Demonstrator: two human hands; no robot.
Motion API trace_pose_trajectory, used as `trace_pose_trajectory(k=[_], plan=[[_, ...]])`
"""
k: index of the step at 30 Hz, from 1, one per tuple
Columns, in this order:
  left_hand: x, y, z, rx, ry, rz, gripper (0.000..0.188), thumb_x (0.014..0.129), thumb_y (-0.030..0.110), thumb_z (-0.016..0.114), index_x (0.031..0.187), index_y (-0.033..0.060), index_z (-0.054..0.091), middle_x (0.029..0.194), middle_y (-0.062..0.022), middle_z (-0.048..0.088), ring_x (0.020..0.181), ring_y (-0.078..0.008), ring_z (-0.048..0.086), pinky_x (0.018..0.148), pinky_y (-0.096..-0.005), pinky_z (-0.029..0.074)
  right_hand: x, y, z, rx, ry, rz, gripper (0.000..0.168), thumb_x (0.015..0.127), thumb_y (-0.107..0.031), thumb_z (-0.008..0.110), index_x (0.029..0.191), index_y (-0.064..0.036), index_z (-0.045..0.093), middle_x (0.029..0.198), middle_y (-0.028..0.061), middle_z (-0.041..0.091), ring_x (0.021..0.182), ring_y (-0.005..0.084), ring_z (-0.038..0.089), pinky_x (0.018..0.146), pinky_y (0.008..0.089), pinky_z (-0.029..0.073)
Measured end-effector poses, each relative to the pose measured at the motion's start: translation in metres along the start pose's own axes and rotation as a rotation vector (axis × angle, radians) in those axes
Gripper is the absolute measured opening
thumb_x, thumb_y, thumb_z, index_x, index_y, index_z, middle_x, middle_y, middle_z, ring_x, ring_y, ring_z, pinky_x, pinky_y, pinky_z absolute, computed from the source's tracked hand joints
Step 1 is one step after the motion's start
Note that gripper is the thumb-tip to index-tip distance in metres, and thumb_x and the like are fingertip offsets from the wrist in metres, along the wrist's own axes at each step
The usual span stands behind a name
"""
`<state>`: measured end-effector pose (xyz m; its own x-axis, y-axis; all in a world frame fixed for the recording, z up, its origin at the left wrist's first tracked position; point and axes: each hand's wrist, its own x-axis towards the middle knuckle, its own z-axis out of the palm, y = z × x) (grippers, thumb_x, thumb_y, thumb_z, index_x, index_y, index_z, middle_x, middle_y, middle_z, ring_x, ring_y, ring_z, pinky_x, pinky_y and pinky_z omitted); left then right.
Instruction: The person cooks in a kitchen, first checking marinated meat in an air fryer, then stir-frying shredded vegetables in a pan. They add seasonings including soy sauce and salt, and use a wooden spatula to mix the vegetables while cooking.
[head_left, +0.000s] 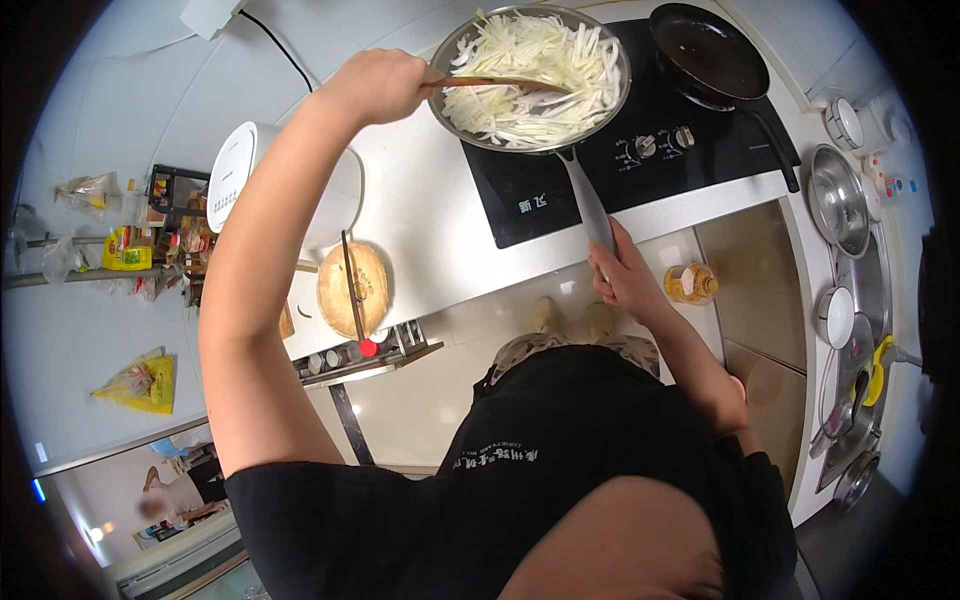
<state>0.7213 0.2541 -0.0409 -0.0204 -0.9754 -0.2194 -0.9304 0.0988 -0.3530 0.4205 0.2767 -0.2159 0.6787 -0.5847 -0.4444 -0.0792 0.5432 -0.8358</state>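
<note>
My left hand (386, 86) is closed around the end of a wooden spatula (499, 81), whose far end lies in shredded pale vegetable (536, 52). The shreds fill a wide metal frying pan (624, 90) over the left part of a black cooktop (540, 214); the pan reaches past the cooktop's left edge. With my right hand (619, 270) I grip the pan's grey handle (589, 199), which points towards me. Whether the pan touches the cooktop cannot be told. A second, black frying pan (709, 56), with no food visible inside, sits on the right part of the cooktop.
Left on the counter are a white appliance (240, 176) and chopsticks (351, 281) across a round wooden board (330, 292). Below them an open drawer (352, 360) holds jars. An oil bottle (690, 285) stands low by the cabinets. Right are a metal bowl (840, 199) and sink (870, 285). Another person (176, 499) is beyond an opening.
</note>
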Motion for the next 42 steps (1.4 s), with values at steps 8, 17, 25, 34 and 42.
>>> trace_pose_trajectory(k=[8,17,25,34,42], plan=[[-0.029,-0.015,-0.021,0.089,-0.046,0.08,0.022,0.078,0.02,0.055,0.098,0.0148,0.064,0.074,-0.0116,0.061,0.074,-0.0275,0.058,0.065,-0.0388,0.045,0.002,0.007,-0.007,0.043,-0.008,-0.012,0.05,0.088,-0.016,0.044,0.133,-0.011,0.023,0.076,0.0004,0.041,0.044,0.0033,0.032,0.036,0.0167,0.025],[-0.029,-0.032,-0.065,0.269,0.155,0.001,0.017,0.08,0.02,0.052,0.09,0.015,0.065,0.067,-0.0106,0.06,0.063,-0.0289,0.058,0.058,-0.0382,0.045,0.001,0.004,-0.005,0.028,-0.03,-0.028,0.049,0.089,-0.016,0.042,0.134,-0.011,0.022,0.077,0.0006,0.041,0.044,0.0032,0.033,0.036,0.0166,0.026],[0.005,-0.06,-0.024,-0.265,-0.41,-0.369,0.023,0.08,0.018,0.043,0.065,0.004,0.053,0.047,-0.0034,0.045,0.036,-0.0123,0.045,0.031,-0.0278,0.035,0.0,0.002,-0.007,-0.004,-0.041,-0.048,0.049,0.089,-0.017,0.041,0.134,-0.01,0.021,0.077,0.0009,0.042,0.044,0.0035,0.033,0.036,0.0167,0.026],[-0.024,-0.028,0.095,-1.029,-0.118,-0.428,0.039,0.076,0.023,0.063,0.109,0.0051,0.058,0.06,-0.0019,0.052,0.04,-0.007,0.041,0.038,-0.0212,0.037,0.001,0.002,-0.013,-0.01,-0.044,0.002,0.05,0.089,-0.015,0.042,0.134,-0.013,0.021,0.075,0.001,0.042,0.042,0.0034,0.032,0.035,0.0171,0.025],[-0.033,-0.021,-0.016,-0.12,0.163,-0.021,0.032,0.074,0.015,0.059,0.106,0.0126,0.061,0.074,-0.0096,0.063,0.06,-0.0209,0.059,0.057,-0.0326,0.048,0.0,0.0,-0.012,0.012,-0.058,-0.011,0.051,0.089,-0.015,0.041,0.135,-0.013,0.02,0.077,0.0009,0.042,0.045,0.0032,0.033,0.036,0.0164,0.026]])
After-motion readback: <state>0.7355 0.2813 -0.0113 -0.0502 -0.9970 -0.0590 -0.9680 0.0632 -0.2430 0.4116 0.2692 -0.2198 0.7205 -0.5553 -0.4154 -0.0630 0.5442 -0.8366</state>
